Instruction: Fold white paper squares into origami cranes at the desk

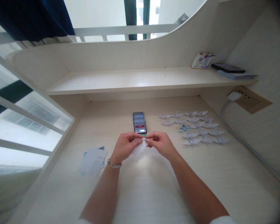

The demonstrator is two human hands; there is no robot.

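Between my two hands is a small piece of folded white paper, held over the middle of the desk. My left hand, with a chain bracelet at the wrist, pinches its left side between thumb and fingers. The thumb and fingertips of my right hand grip the paper at its top right. Just beyond the fingertips lies a phone with a lit screen. To the right, several folded paper cranes sit in rows, mostly white, and one is a blue patterned crane.
A loose stack of paper sheets lies left of my left hand. Above the desk's back runs a shelf bearing a colourful packet and a dark flat device. A cable hangs from the wall socket along the right edge.
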